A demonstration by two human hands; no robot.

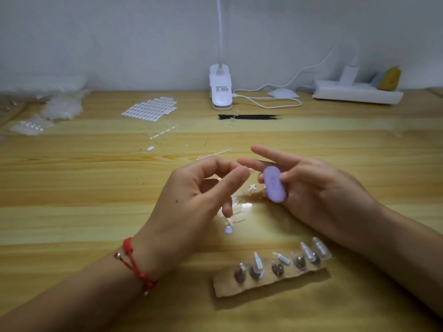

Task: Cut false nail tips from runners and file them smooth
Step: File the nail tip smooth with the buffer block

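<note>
Pinching a clear nail tip (250, 170) in the left hand (191, 200), gripping a lilac oval tool (274, 184) in the right hand (323, 195) close beside, above a wooden table (72, 188), behind a cardboard strip (239, 287).

Single head-mounted wide-angle view. It looks forward and down across the light wooden surface (72, 212), close above its near part, reaching the pale grey wall (96, 32) at the far side.

Clip lamp (220, 88), white cable (271, 101), power strip (357, 92), table (72, 188).
</note>
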